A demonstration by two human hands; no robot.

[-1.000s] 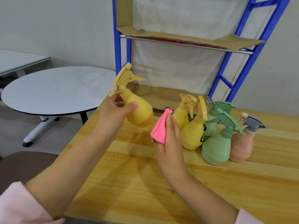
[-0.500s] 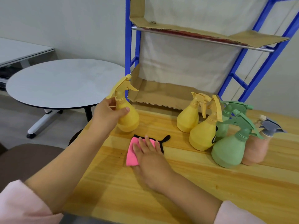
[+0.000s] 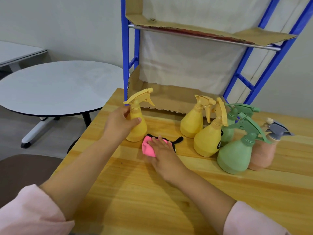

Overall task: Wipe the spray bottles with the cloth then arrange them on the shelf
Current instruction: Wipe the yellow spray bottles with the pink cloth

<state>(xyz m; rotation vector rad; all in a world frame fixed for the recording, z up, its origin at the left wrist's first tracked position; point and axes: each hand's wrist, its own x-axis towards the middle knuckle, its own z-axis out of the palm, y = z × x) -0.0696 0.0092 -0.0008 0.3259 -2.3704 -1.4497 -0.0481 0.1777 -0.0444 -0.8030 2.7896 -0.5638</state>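
My left hand (image 3: pixel 119 122) grips a yellow spray bottle (image 3: pixel 138 126) that stands upright on the wooden table (image 3: pixel 152 192) near its left edge. My right hand (image 3: pixel 162 151) lies flat on a pink cloth (image 3: pixel 148 148) with black trim, pressing it to the table just right of that bottle. Further right stand two more yellow bottles (image 3: pixel 192 122) (image 3: pixel 209 141), two green ones (image 3: pixel 235 155) (image 3: pixel 231 129) and a peach bottle (image 3: pixel 261 155) with a grey trigger. Behind them is the blue shelf (image 3: pixel 126 65), its lower level lined with cardboard (image 3: pixel 169 97).
An upper shelf level (image 3: pixel 203 33), also lined with cardboard, hangs above. A round grey table (image 3: pixel 55 85) stands to the left of the wooden table, and a dark brown seat (image 3: pixel 25 170) is at the lower left.
The yellow bottle came down from the air onto the table in my left hand. My right hand lowered the pink cloth and now presses it flat on the table.
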